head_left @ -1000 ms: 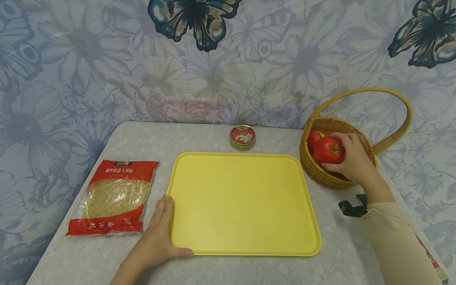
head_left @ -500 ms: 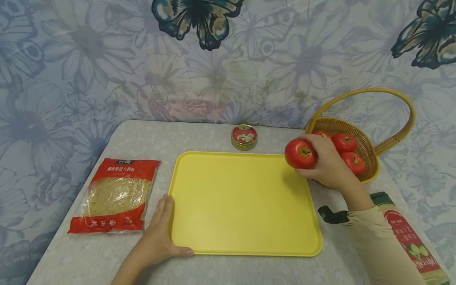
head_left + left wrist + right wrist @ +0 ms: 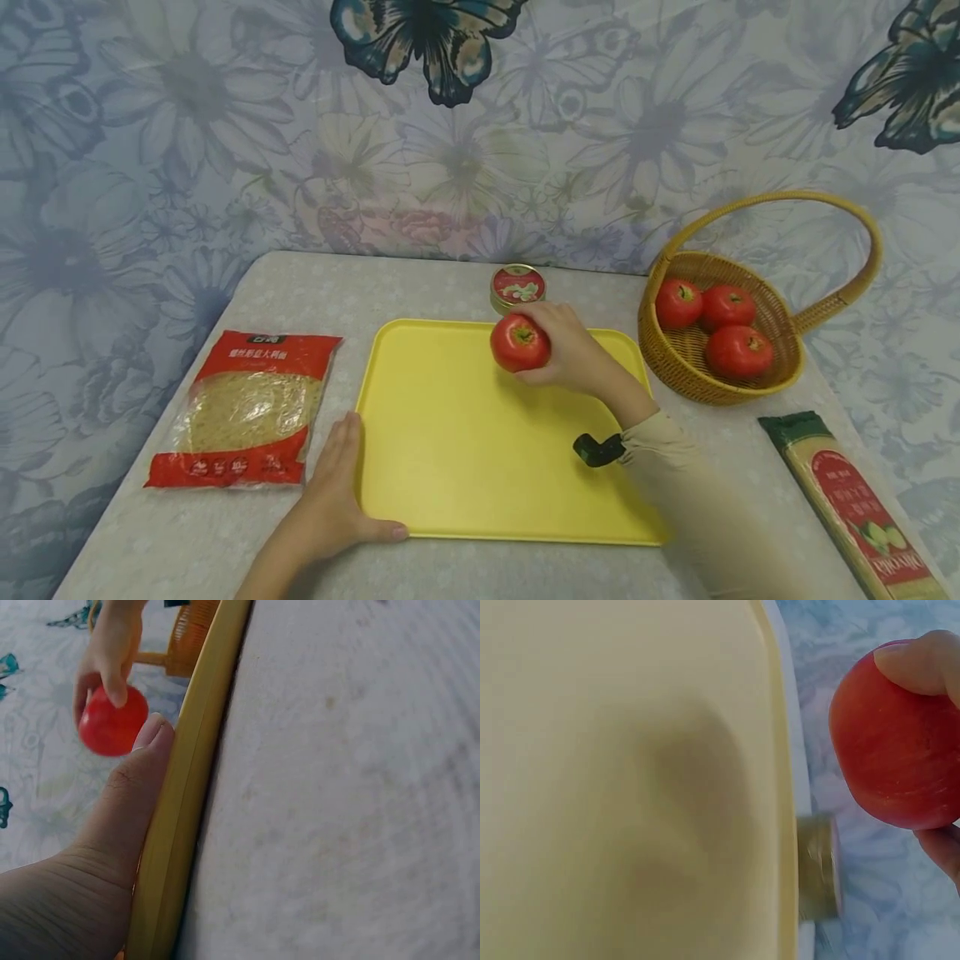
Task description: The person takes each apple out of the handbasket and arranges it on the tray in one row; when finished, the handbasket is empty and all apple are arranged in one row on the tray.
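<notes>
My right hand (image 3: 573, 350) grips a red apple (image 3: 516, 342) from its right side, over the back part of a yellow tray (image 3: 465, 450). In the right wrist view, thumb and fingers hold the apple (image 3: 900, 746) from opposite sides, and a shadow falls on the tray (image 3: 570, 787). My left hand (image 3: 326, 504) rests at the tray's near-left corner, its straight fingers along the left side and the thumb at the front edge. From the left wrist, the thumb (image 3: 124, 810) lies against the tray's rim (image 3: 180, 802), with the held apple (image 3: 112, 721) beyond.
A wicker basket (image 3: 675, 379) with a tall handle stands back right, holding three red apples (image 3: 738, 352). Behind the tray sits a small round tin (image 3: 517, 287). A red pasta bag (image 3: 247, 408) lies left; a long green-topped packet (image 3: 847, 500) lies at the right edge.
My right hand has lifted an apple out of the basket and carried it left over the tray. The long packet at right has come into view. My left hand stays at the tray corner.
</notes>
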